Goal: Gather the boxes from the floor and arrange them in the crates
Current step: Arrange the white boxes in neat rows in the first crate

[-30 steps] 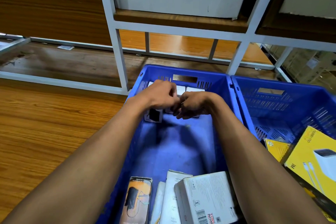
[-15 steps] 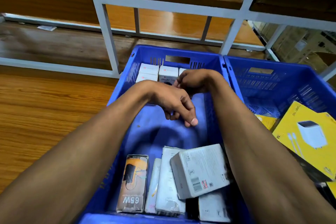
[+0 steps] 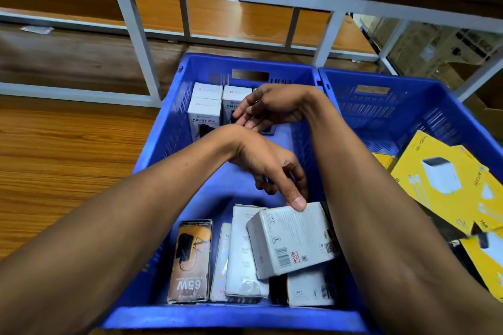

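A person leaned over a blue crate (image 3: 174, 128), both bare forearms reaching into it. Half a second earlier the two hands had been together at the far end, tidying a row of upright white boxes (image 3: 204, 114); by this moment they had parted. The left hand (image 3: 268, 163) had swung back toward the person and come down onto a grey box (image 3: 292, 239) lying tilted on top of the loose pile at the near end. Its thumb tip pressed on that box's far top edge, and the other fingers curled down behind the edge, so whether they had closed on it could not be told. The box did not look lifted. The right hand (image 3: 268, 109) stayed at the far end, its fingers relaxed and spread, holding nothing, hovering just in front of the white row, with a dark box showing just under them. Beside the thumb, toward the person, more loose boxes lay flat, among them an orange box (image 3: 190, 261) marked 65W and a white box (image 3: 243, 253) under the grey one. A second blue crate (image 3: 381, 100), beyond the right forearm, held yellow boxes (image 3: 441, 179). The shift suggested the row was settled for now and the grey box was likely the next to join it, with several pieces left to arrange.
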`<action>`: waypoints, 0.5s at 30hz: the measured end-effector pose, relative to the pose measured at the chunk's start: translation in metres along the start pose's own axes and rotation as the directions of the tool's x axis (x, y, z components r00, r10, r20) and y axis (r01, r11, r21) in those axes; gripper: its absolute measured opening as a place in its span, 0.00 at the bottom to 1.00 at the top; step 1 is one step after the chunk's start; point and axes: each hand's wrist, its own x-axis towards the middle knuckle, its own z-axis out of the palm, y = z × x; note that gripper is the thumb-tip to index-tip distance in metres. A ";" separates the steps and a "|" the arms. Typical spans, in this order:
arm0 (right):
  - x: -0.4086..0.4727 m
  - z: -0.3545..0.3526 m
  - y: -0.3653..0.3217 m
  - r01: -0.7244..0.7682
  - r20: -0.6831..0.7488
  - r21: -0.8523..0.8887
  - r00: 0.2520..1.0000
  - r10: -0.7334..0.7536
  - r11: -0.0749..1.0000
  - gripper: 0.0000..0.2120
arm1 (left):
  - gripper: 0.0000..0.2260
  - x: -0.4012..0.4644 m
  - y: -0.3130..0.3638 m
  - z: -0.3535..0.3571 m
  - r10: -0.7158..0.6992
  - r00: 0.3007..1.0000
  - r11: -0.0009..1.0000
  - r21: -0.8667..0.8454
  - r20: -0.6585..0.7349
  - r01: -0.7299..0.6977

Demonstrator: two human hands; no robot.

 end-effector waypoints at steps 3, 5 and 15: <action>-0.003 -0.001 0.001 0.007 -0.003 0.004 1.000 -0.007 1.000 0.16 | 0.27 -0.001 0.000 -0.001 0.019 1.000 0.997 -0.068 -0.021 -0.021; -0.005 -0.003 0.003 0.020 -0.014 0.021 1.000 -0.020 1.000 0.15 | 0.29 -0.004 0.000 -0.003 0.015 0.999 0.989 -0.144 -0.045 -0.022; -0.016 -0.014 0.008 0.020 -0.156 0.012 0.988 -0.018 1.000 0.20 | 0.32 -0.038 -0.021 -0.031 -0.134 0.866 0.955 -0.298 -0.482 -0.018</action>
